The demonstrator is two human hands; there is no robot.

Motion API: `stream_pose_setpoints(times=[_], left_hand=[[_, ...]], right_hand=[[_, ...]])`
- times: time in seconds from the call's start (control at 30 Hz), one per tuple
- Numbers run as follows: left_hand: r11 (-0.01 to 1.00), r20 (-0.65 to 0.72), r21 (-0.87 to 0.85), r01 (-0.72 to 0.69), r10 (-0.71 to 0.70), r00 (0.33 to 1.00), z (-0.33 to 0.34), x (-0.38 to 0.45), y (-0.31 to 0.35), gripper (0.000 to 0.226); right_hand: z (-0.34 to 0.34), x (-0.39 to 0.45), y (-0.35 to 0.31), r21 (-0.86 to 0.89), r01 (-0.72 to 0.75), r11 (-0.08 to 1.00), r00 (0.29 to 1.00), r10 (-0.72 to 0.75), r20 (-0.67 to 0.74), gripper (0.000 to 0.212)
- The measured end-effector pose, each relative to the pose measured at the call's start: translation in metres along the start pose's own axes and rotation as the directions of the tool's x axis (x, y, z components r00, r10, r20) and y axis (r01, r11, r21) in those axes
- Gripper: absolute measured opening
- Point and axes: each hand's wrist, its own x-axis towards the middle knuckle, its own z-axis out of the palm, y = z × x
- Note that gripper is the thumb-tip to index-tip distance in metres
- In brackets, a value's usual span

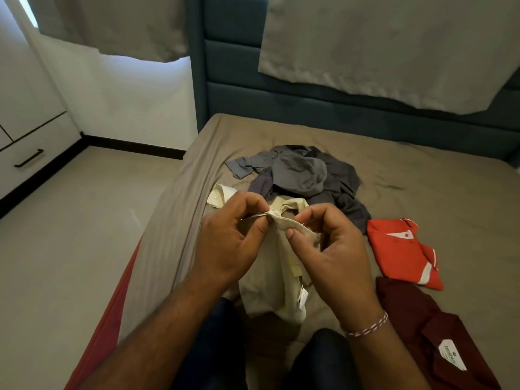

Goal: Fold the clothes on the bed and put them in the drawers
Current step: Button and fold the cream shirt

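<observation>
While it hangs above the bed (422, 175), the cream shirt (270, 277) is pinched at its collar by the left hand (230, 237) and the right hand (334, 249). Grey clothes (304, 175) are heaped beyond it, and folded red shirts (402, 249) are laid to the right.

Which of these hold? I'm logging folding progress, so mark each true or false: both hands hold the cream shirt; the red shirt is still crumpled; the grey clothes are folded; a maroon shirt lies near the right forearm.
1. Both the left hand and the right hand pinch the cream shirt. True.
2. The red shirt is crumpled. False: it lies folded on the bed.
3. The grey clothes are folded. False: they lie in a loose heap.
4. The maroon shirt lies by the right forearm. True.
</observation>
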Motion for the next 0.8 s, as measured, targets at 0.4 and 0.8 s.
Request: stream_pose_setpoints(times=[0.4,0.8], left_hand=[[0.989,-0.241,-0.035,0.144,-0.148,0.959,-0.027,0.001,-0.015,0.015],[0.771,-0.346,-0.313,0.555,-0.637,0.689,-0.119,-0.018,-0.109,0.013]], right_hand=[[0.020,0.000,0.060,-0.394,-0.097,0.914,0.969,0.177,0.171,0.019],[0.035,0.017,0.189,-0.351,-0.436,0.829,0.893,0.448,-0.052,0.028]])
